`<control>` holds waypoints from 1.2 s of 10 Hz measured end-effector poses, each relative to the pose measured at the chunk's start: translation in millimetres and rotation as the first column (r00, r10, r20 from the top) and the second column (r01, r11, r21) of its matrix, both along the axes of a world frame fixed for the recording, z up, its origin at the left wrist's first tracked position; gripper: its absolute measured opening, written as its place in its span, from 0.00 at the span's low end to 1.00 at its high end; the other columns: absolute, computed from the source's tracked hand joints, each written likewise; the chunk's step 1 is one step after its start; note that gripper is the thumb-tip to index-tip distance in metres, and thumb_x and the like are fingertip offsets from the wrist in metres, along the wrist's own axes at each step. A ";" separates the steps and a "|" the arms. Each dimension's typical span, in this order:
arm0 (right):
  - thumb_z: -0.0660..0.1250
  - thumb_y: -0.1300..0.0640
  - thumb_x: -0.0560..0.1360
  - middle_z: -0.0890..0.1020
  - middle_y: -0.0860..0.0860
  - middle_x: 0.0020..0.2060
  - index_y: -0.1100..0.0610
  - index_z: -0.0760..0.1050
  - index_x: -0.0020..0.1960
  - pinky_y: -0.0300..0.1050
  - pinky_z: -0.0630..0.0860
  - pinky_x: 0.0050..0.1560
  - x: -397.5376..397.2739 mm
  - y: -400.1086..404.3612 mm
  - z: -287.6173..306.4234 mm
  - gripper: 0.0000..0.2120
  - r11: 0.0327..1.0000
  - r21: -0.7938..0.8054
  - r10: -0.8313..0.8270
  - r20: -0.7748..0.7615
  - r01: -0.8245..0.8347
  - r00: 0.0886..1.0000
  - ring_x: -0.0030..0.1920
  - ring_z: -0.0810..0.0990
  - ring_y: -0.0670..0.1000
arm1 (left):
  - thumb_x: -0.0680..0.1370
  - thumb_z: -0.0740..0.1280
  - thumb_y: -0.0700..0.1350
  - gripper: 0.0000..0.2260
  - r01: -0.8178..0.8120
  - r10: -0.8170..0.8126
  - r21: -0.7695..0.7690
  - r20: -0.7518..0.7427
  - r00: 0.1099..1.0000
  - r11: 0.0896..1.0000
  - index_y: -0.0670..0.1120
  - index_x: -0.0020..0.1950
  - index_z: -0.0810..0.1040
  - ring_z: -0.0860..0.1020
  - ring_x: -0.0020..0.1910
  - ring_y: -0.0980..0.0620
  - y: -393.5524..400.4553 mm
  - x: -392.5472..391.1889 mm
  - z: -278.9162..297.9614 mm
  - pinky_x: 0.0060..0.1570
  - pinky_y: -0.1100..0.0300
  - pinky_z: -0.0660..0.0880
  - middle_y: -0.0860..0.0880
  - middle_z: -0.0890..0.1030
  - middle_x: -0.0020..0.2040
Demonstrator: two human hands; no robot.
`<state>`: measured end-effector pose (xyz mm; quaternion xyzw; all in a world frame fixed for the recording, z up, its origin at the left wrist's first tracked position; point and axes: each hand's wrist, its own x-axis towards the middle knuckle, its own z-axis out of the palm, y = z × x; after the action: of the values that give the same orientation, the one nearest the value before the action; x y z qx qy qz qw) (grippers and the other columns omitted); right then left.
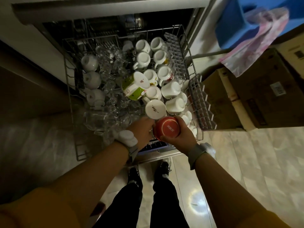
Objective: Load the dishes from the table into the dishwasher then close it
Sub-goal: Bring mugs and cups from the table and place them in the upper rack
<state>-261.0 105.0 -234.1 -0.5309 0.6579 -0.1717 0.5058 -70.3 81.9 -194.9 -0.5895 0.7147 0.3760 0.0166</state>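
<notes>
Red cup (167,128), green-white mug (134,87), white mugs (143,59)

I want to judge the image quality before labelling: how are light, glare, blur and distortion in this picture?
Head view: dim overall, the dishwasher cavity nearly black; the white ceramic mugs are brightest; glare spot on the glossy pale floor tiles; the blue cabinet with pink plastic bag is motion-blurred; wide-angle bending at the edges; the red upside-down cup in the right hand is fairly sharp.

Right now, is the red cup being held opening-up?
No: the red cup is upside down, its base facing the camera, gripped by the right hand over the rack's front edge.
</notes>
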 end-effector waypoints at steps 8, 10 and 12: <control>0.75 0.35 0.54 0.76 0.47 0.60 0.48 0.64 0.70 0.51 0.76 0.60 8.6 -6.9 -8.4 0.48 1.000 -0.016 -0.014 -0.056 0.013 0.998 0.59 0.75 0.49 | 0.81 0.61 0.45 0.30 0.344 -0.386 0.237 0.161 0.908 0.909 0.45 0.79 0.49 0.50 0.77 0.43 33.3 4.3 -50.5 0.72 0.58 0.49 0.42 0.43 0.79; 0.80 0.44 0.58 0.77 0.46 0.58 0.47 0.66 0.69 0.46 0.76 0.57 15.1 0.0 -10.8 0.43 0.989 0.024 -0.147 0.022 0.147 0.989 0.57 0.76 0.47 | 0.77 0.65 0.45 0.27 0.344 -0.386 0.225 0.180 0.905 0.912 0.45 0.75 0.62 0.65 0.70 0.41 33.4 13.9 -52.7 0.67 0.54 0.64 0.42 0.59 0.72; 0.81 0.51 0.61 0.74 0.45 0.57 0.48 0.65 0.70 0.39 0.74 0.52 11.7 3.1 -10.0 0.41 0.975 0.055 -0.220 0.064 0.217 0.973 0.56 0.74 0.47 | 0.77 0.64 0.43 0.21 0.300 -0.339 0.194 0.212 0.917 0.934 0.45 0.70 0.68 0.72 0.62 0.44 36.7 17.7 -50.7 0.61 0.56 0.71 0.45 0.63 0.70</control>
<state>-249.3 108.0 -244.2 -0.4367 0.6982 -0.2288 0.5191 -52.7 118.7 -245.6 -0.5028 0.7622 0.3488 0.2112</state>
